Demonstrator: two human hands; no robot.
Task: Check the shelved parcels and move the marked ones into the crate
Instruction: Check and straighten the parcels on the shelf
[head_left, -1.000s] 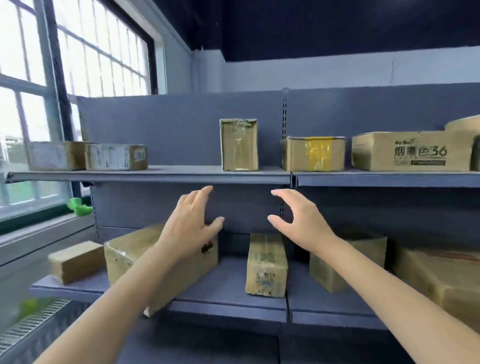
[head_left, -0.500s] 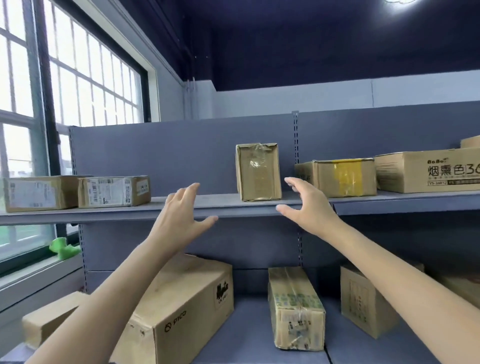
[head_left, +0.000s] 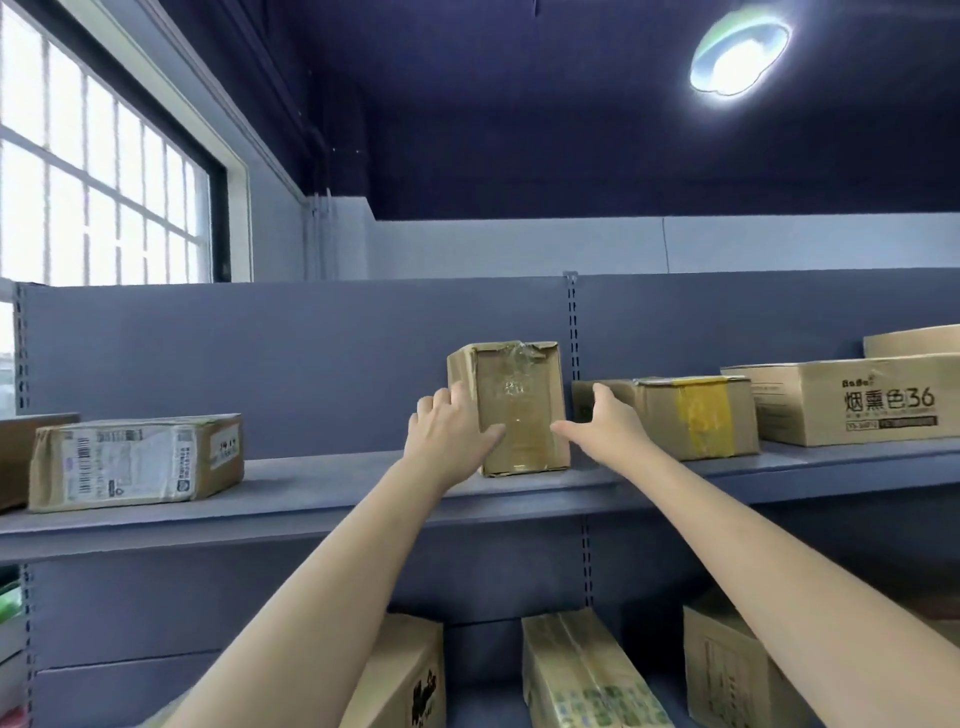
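Note:
A tall brown upright parcel (head_left: 519, 410) with clear tape on its front stands on the upper grey shelf (head_left: 322, 493). My left hand (head_left: 449, 431) wraps its left front edge, fingers on the side and thumb on the front face. My right hand (head_left: 605, 428) is spread just off the parcel's right side, its thumb tip reaching the lower right edge and a small gap left at the palm. No mark on the parcel is readable. The crate is out of view.
On the same shelf are a labelled parcel (head_left: 137, 460) at left, a yellow-taped parcel (head_left: 685, 421) close on the right, and a printed carton (head_left: 857, 400) beyond it. Several parcels (head_left: 582, 675) lie on the lower shelf. A window (head_left: 93, 171) is at left.
My view has tilted up from the lower shelf to the upper one. Both hands rose and reached forward to the upright parcel, and the left hand has come onto it.

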